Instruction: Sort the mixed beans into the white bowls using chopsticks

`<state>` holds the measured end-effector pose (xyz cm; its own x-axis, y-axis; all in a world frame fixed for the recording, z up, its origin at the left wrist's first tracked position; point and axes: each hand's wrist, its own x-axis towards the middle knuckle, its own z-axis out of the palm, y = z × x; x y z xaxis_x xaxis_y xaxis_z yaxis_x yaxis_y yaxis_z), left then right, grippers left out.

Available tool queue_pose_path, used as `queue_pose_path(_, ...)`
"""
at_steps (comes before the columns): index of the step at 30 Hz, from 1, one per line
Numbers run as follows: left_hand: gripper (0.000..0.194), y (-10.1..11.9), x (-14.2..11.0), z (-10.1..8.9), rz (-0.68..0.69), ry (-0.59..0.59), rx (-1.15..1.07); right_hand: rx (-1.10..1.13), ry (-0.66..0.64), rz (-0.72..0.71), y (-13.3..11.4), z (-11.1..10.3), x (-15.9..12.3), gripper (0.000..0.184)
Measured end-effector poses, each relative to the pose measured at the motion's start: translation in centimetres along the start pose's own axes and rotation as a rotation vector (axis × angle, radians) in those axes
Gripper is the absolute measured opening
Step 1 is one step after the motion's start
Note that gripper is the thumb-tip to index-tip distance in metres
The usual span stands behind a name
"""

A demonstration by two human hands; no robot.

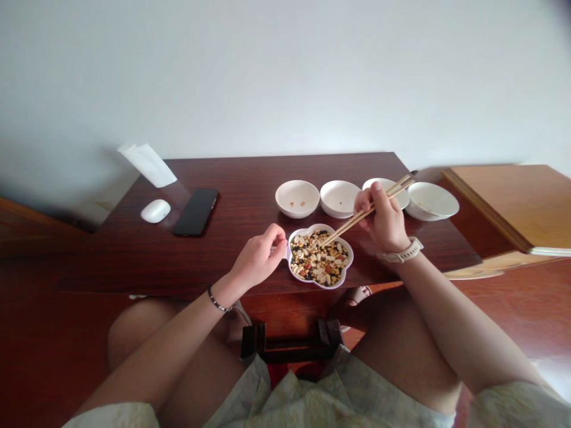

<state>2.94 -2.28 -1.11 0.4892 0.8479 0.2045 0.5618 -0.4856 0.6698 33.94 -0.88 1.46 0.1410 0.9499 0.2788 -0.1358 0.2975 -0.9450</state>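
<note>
My left hand is closed on the short handle of a flower-shaped bowl with a pale purple rim. Peanuts, yellow beans, dark beans and a few reddish nuts fill this bowl. My right hand grips a pair of wooden chopsticks, whose tips reach down into the mix. Behind stand several white bowls in a row. The leftmost white bowl contains two small light pieces, and the second bowl a small dark one. My right hand partly covers the third bowl. Faint pieces show inside the rightmost bowl.
On the left of the dark wooden table lie a black phone, a white mouse-shaped object and a folded white paper. A wall rises behind the table. To the right is a lighter wooden cabinet.
</note>
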Motion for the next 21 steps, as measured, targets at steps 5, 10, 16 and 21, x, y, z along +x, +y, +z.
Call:
queue_pose_path(5,0.006,0.0,0.0,0.0,-0.001,0.002,-0.008,0.043,0.130,-0.032,0.6,0.6,0.1,0.063)
queue_pose_path(10,0.008,0.0,0.0,-0.1,-0.005,0.003,-0.013,0.076,0.189,-0.078,1.1,1.3,0.0,0.063)
queue_pose_path(16,0.008,0.3,0.1,-0.2,-0.002,-0.001,-0.008,0.067,0.236,-0.051,1.4,1.7,0.1,0.065)
queue_pose_path(21,0.009,0.3,0.1,-0.2,-0.005,0.003,-0.003,0.020,0.269,-0.056,1.8,1.5,0.3,0.065)
